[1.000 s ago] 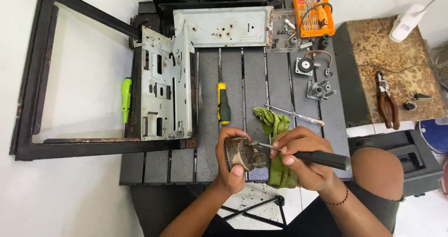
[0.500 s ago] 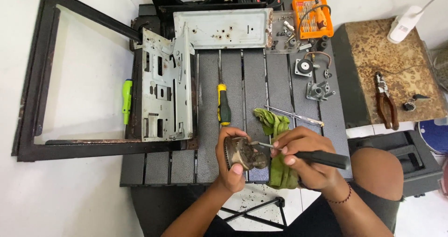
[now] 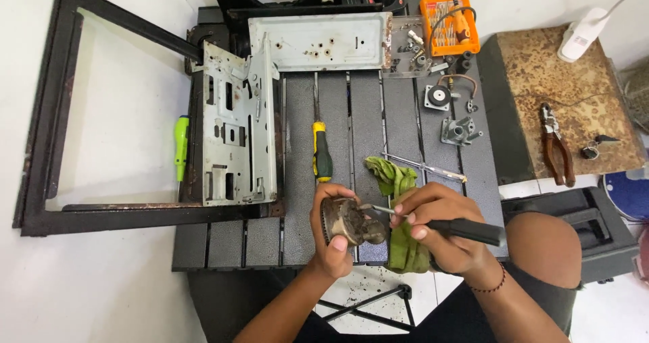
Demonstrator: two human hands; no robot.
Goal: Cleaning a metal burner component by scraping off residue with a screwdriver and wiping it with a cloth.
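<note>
Head view. The left hand (image 3: 332, 238) is closed around a round, rusty, grime-caked metal part (image 3: 351, 221), fingers curled over its far edge and thumb at its near side, holding it just above the near edge of the dark slatted metal table (image 3: 365, 133). The right hand (image 3: 439, 229) is closed on a black-handled screwdriver (image 3: 466, 229); the handle runs out to the right past the hand, and the thin metal shaft points left, its tip resting against the top of the round part. Both hands are touching or nearly touching at the part.

Directly under and just beyond the right hand lies a crumpled green cloth (image 3: 399, 211), partly covered by that hand. Just beyond the cloth lies a slim silver metal rod (image 3: 426, 167), set at a slant. Beyond the left hand a yellow-and-green-handled screwdriver (image 3: 322, 150) lies lengthwise on the table. Further left of the left hand stands a pale grey perforated sheet-metal chassis (image 3: 236, 133), and past it a bright green-handled tool (image 3: 180, 143) beside a black rectangular metal frame (image 3: 51, 127).

Well beyond the right hand sit small grey metal fittings (image 3: 460, 130) and an orange case of bits (image 3: 449, 22). Far right of the right hand, red-handled pliers (image 3: 558, 147) lie on a rusty brown surface (image 3: 534, 72).
</note>
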